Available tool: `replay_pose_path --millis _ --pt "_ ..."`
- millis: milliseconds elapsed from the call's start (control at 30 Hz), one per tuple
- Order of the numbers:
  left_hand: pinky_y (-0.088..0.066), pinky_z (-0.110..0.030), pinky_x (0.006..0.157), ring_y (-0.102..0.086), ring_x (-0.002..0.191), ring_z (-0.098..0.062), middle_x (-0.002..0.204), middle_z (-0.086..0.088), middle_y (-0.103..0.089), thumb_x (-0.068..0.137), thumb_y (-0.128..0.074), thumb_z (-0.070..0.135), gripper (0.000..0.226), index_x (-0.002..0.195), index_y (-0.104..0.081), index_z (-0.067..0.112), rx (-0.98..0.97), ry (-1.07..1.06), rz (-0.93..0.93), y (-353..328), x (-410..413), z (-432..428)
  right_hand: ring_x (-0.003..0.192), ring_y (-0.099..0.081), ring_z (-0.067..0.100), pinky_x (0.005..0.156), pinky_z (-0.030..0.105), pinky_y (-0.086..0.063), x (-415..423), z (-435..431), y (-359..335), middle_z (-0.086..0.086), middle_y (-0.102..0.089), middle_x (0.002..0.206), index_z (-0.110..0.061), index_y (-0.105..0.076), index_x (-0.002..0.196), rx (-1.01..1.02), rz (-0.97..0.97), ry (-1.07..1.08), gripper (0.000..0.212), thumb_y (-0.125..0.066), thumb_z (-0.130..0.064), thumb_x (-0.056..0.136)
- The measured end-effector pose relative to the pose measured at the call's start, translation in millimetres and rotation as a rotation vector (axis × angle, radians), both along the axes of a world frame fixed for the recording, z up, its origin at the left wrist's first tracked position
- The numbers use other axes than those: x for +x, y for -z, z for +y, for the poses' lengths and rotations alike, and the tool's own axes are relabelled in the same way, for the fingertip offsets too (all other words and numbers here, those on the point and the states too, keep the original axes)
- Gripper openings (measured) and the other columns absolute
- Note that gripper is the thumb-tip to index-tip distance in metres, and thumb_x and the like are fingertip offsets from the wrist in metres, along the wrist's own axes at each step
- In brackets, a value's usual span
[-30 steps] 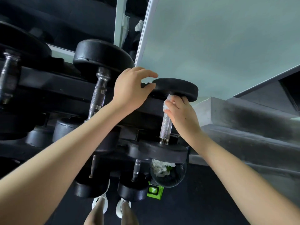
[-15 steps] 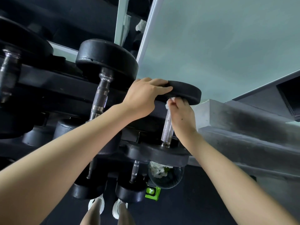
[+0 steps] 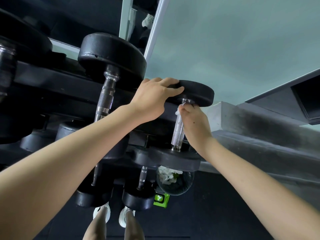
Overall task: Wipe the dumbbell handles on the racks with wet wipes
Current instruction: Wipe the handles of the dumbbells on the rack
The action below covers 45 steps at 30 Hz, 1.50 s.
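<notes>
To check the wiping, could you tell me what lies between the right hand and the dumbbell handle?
A wet wipe, which the right hand presses to the handle near its top; head view.

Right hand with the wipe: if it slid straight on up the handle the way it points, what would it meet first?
The dumbbell's far plate: the right hand and wipe sit just short of its inner face, though depth is unclear.

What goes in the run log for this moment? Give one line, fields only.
left hand: grips far dumbbell head | right hand: holds wet wipe against handle, top end | phase: wiping
</notes>
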<state>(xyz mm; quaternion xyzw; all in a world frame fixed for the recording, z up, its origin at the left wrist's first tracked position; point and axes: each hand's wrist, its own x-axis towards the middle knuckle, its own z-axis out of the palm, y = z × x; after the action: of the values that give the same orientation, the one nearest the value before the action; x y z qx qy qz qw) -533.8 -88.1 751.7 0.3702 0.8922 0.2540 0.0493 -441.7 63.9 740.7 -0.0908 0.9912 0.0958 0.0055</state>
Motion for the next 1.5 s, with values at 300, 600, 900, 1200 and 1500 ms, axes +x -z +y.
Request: replay_pose_path --millis 300,600,900,1200,1500 --pt "-0.029 -0.037 0.095 -0.043 0.12 -0.024 0.151 0.01 -0.03 0.079 -0.041 -0.011 0.08 0.145 -0.033 0.035 -0.025 -0.013 -0.009 -2 5 0 0.06 -0.058 0.016 0.047 0.02 -0.043 -13 -16 7 -0.001 -0.061 0.069 -0.013 -0.071 0.07 0.231 -0.039 0.096 0.023 -0.085 -0.013 0.052" --pt "-0.03 -0.036 0.092 -0.043 0.12 -0.025 0.152 0.01 -0.028 0.079 -0.04 -0.01 0.08 0.145 -0.032 0.035 -0.048 0.01 0.005 -3 3 -1 0.08 -0.036 0.014 0.066 0.027 -0.034 27 15 -6 0.002 -0.052 0.088 -0.01 -0.059 0.127 -0.193 -0.462 -0.159 0.053 -0.044 0.018 0.084" --pt "-0.028 -0.034 0.095 -0.045 0.119 -0.024 0.152 0.01 -0.029 0.078 -0.041 -0.011 0.082 0.145 -0.033 0.035 -0.033 0.015 -0.001 0 2 -2 0.082 -0.055 0.02 0.075 0.027 -0.046 23 32 -8 0.005 -0.061 0.088 -0.009 -0.07 0.106 -0.376 -0.433 -0.047 0.027 -0.05 0.002 0.092" --pt "-0.027 -0.032 0.095 -0.048 0.113 -0.026 0.147 0.007 -0.037 0.074 -0.041 -0.014 0.082 0.142 -0.04 0.033 -0.003 0.003 0.004 0 1 0 0.07 -0.054 0.013 0.063 0.019 -0.041 40 22 -8 0.005 -0.057 0.078 -0.029 -0.075 0.096 -0.685 -0.525 0.188 0.018 -0.058 -0.022 0.092" --pt "-0.035 -0.033 0.08 -0.059 0.095 -0.034 0.13 -0.003 -0.057 0.077 -0.05 -0.007 0.058 0.127 -0.061 0.023 0.146 0.034 0.078 13 -2 2 0.068 -0.051 0.009 0.069 0.022 -0.042 36 22 -4 0.001 -0.059 0.077 -0.018 -0.076 0.093 -0.605 -0.397 0.158 0.024 -0.054 -0.009 0.093"
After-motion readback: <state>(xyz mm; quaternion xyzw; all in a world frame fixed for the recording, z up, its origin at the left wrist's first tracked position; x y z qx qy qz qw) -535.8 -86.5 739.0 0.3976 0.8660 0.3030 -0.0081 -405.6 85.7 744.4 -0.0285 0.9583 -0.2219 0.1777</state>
